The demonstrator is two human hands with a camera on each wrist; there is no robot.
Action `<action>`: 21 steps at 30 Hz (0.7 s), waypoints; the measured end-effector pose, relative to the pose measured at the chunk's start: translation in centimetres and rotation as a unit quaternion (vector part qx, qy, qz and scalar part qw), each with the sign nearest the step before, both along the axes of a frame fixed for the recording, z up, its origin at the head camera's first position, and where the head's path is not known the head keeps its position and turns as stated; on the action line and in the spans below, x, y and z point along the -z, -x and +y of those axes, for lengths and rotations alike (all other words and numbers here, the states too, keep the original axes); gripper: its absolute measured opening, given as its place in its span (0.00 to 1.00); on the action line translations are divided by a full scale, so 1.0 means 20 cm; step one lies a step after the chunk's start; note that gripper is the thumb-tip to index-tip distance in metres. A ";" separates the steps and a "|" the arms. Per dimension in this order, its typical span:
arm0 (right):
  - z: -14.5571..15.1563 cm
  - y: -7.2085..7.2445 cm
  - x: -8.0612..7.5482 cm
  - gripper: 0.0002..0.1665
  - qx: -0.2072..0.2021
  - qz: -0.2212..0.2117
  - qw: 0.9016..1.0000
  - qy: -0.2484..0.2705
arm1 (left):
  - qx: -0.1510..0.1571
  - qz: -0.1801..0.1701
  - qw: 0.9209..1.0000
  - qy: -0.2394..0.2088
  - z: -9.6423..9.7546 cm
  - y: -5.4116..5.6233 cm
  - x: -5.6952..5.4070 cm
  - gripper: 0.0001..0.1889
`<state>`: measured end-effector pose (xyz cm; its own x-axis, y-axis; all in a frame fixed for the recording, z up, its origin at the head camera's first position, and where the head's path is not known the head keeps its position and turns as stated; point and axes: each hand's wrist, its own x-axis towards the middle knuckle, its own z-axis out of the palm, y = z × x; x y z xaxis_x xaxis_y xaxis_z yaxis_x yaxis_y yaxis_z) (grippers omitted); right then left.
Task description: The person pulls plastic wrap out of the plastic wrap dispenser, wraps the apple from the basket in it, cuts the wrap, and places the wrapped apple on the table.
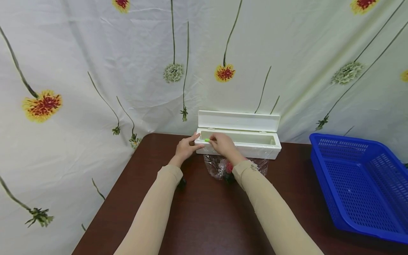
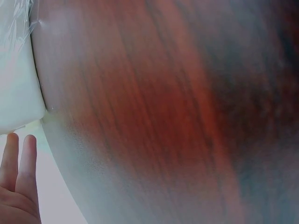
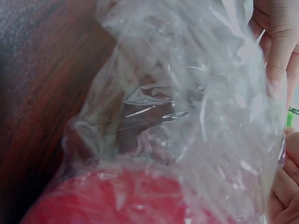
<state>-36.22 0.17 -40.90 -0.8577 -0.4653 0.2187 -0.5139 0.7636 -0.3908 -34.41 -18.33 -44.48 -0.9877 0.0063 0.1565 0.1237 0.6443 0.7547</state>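
A long white box (image 1: 275, 152) stands at the back of the table, its hinged lid (image 1: 239, 120) raised. My left hand (image 1: 185, 148) rests against the box's left end, thumb along the front; two straight fingers (image 2: 27, 168) show beside the box in the left wrist view. With thumb and fingertips my right hand (image 1: 224, 144) pinches a small bright green piece (image 1: 207, 140) at the front rim near that end. Crumpled clear plastic film (image 1: 211, 166) hangs from the box front onto the table. A red thing (image 3: 126, 198) lies under the film, partly hidden by my right wrist.
A blue perforated plastic basket (image 1: 328, 198) stands on the right of the dark brown table (image 1: 213, 216). Behind the table hangs a white flowered curtain (image 1: 143, 42), close to the raised lid. The table's left edge runs beside my left arm.
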 end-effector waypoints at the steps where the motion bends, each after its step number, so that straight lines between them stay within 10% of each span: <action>1: 0.00 0.00 0.00 0.11 0.001 0.001 1.000 0.001 | -0.001 0.001 1.000 0.002 0.00 0.00 0.00 0.33; 21: 0.02 0.00 0.01 0.12 0.018 0.004 1.000 -0.001 | -0.001 0.001 1.000 0.014 0.00 0.01 0.01 0.33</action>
<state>-36.25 0.60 -41.16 -0.8721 -0.4349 0.2243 -0.4893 0.7826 -0.3849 -34.59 -18.41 -44.63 -0.9873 0.0080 0.1588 0.1238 0.6657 0.7359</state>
